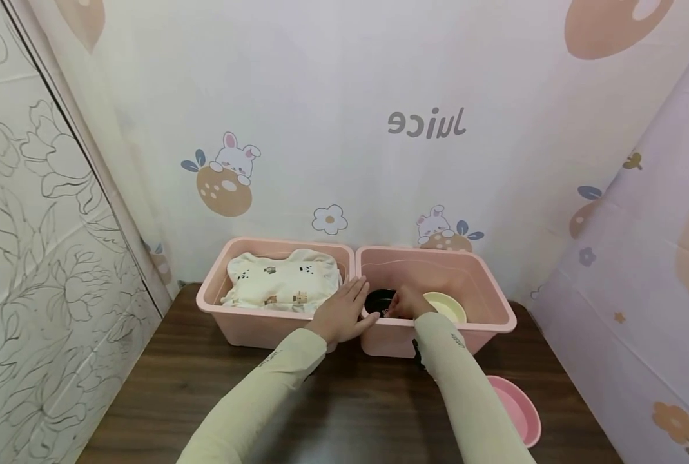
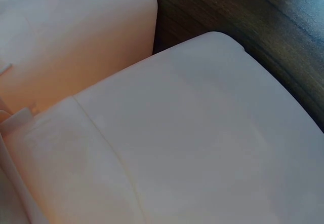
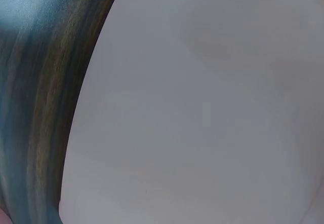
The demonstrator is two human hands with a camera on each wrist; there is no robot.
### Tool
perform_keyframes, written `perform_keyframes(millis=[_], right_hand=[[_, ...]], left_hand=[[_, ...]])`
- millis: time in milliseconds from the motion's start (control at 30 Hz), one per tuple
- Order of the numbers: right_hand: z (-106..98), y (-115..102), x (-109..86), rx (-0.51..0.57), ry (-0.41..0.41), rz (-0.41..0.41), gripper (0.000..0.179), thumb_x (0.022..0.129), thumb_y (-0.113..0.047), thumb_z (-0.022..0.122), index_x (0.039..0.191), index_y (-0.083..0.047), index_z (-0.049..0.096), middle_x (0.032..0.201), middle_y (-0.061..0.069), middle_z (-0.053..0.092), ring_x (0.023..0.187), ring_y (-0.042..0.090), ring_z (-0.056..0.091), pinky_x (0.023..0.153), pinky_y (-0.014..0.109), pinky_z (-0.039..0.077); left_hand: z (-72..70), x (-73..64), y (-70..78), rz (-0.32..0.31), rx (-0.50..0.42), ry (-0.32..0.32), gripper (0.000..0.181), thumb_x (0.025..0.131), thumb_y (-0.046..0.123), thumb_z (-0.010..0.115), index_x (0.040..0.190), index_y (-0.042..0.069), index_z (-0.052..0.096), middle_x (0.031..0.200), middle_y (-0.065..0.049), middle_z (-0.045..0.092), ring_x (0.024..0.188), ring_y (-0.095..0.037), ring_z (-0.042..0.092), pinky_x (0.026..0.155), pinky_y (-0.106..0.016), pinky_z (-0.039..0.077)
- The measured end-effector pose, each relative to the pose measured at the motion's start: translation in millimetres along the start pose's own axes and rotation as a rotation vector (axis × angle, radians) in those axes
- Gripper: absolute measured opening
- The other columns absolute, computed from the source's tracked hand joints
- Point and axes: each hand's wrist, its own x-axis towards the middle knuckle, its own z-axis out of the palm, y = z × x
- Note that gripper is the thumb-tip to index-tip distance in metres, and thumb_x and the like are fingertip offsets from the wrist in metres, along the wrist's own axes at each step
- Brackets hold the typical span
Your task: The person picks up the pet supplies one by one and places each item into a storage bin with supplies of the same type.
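Observation:
Two pink plastic bins stand side by side. My left hand (image 1: 343,311) rests with its fingers straight over the adjoining rims, at the front corner of the right bin (image 1: 425,256). Inside that bin my right hand (image 1: 409,303) is bent down, its fingers curled at the edge of a black bowl (image 1: 377,300) and pinching it; the fingertips are partly hidden. Just right of this hand a pale yellow plate (image 1: 450,305) leans in the bin. In the left bin (image 1: 211,283) lies a folded cream cloth (image 1: 286,280) with small printed figures.
A pink plate (image 1: 521,412) lies on the dark wooden table (image 1: 344,412), beside my right forearm. A printed curtain (image 1: 332,129) hangs right behind the bins. Bin walls fill most of both wrist views, with the left bin wall (image 2: 202,133) close to the camera.

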Motion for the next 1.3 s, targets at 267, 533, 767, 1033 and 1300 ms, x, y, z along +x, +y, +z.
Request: perform_keyframes(millis=[267, 533, 767, 1033, 1300], right_hand=[[-2.5, -1.2, 0.0, -0.039, -0.104, -0.035, 0.013, 0.077, 0.005, 0.068, 0.082, -0.001, 0.078, 0.084, 0.010, 0.074, 0.077, 0.022, 0.065, 0.067, 0.034, 0.056], [-2.0, -6.0, -4.2, -0.092, -0.089, -0.097, 0.016, 0.080, -0.005, 0.073, 0.095, 0.001, 0.076, 0.093, 0.013, 0.073, 0.088, 0.024, 0.066, 0.074, 0.033, 0.056], [-1.2, -4.1, -2.5, -0.004, -0.073, -0.090, 0.029, 0.080, -0.008, 0.075, 0.105, 0.006, 0.072, 0.100, 0.017, 0.072, 0.093, 0.027, 0.066, 0.079, 0.038, 0.056], [0.2, -5.8, -5.5, 0.068, -0.061, -0.098, 0.040, 0.082, -0.010, 0.073, 0.116, 0.009, 0.065, 0.111, 0.021, 0.068, 0.100, 0.029, 0.064, 0.087, 0.042, 0.053], [-2.1, -9.9, -7.9, 0.117, -0.032, -0.168, 0.043, 0.084, -0.007, 0.071, 0.121, 0.014, 0.060, 0.119, 0.028, 0.062, 0.107, 0.035, 0.061, 0.090, 0.045, 0.052]], left_hand=[[0.0, -0.3, 1.1, -0.004, 0.008, 0.007, 0.075, 0.100, 0.058, 0.025, 0.153, 0.006, 0.021, 0.160, -0.009, 0.015, 0.147, -0.023, 0.013, 0.119, -0.034, 0.013], [-3.0, -1.2, 1.7, -0.004, 0.019, 0.023, 0.074, 0.100, 0.057, 0.026, 0.152, 0.004, 0.025, 0.159, -0.011, 0.018, 0.147, -0.024, 0.016, 0.119, -0.034, 0.015], [-1.9, -1.7, 1.9, -0.001, 0.021, 0.026, 0.074, 0.100, 0.057, 0.026, 0.152, 0.005, 0.024, 0.159, -0.010, 0.018, 0.147, -0.024, 0.016, 0.118, -0.034, 0.016], [-1.7, -2.0, 2.5, -0.005, 0.000, 0.015, 0.074, 0.100, 0.058, 0.026, 0.153, 0.006, 0.021, 0.160, -0.009, 0.014, 0.147, -0.024, 0.014, 0.119, -0.034, 0.014], [-1.1, -0.9, 1.9, -0.020, -0.005, -0.001, 0.075, 0.100, 0.059, 0.024, 0.153, 0.007, 0.020, 0.160, -0.009, 0.015, 0.148, -0.022, 0.011, 0.119, -0.034, 0.013]])
